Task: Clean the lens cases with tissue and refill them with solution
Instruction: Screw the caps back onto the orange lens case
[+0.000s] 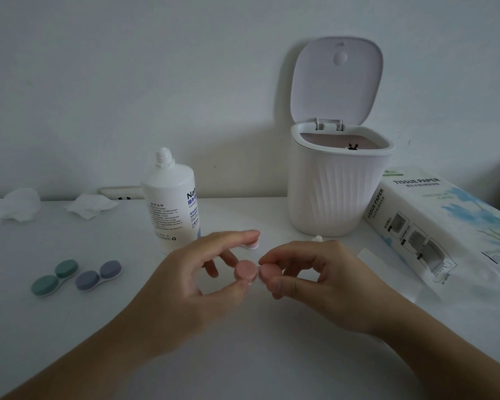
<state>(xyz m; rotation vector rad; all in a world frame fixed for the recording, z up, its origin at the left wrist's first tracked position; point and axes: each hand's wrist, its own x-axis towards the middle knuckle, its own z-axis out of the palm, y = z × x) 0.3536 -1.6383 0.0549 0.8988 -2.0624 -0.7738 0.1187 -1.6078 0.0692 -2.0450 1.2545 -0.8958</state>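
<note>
A pink lens case (246,270) is held between both hands above the white table. My left hand (191,280) pinches its left cap between thumb and fingers. My right hand (309,272) pinches the right pink cap (267,272) with thumb and curled fingers. A green lens case (55,278) and a purple lens case (98,275) lie closed on the table at the left. The solution bottle (172,203) stands uncapped behind my left hand. Two crumpled tissues (90,205) lie at the back left.
A white ribbed bin (338,192) with its lid up stands at the back right. A tissue paper pack (445,226) lies at the right. A small white cap (318,239) peeks out behind my right hand. A wall socket (122,194) sits behind the table.
</note>
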